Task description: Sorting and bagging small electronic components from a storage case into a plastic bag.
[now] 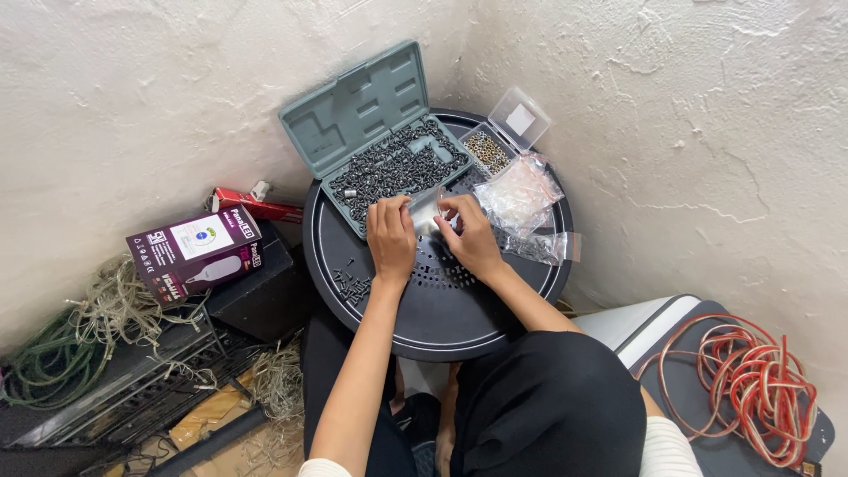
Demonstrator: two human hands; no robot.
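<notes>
My left hand [390,237] and my right hand [469,233] meet over a round black perforated table [442,305]. Together they pinch a small clear plastic bag [427,215] between their fingertips. Just beyond the hands lies an open grey-green plastic case [362,106] filled with several dark screws [397,168]. A small heap of loose dark screws [352,284] lies on the table left of my left wrist.
Clear bags [519,193] lie right of the case, one with dark screws [541,250]. A small clear box of brass-coloured parts [488,150] sits behind. A purple carton [196,250] and tangled wire [106,309] lie at left. Red-and-white coiled cable [760,389] is at right.
</notes>
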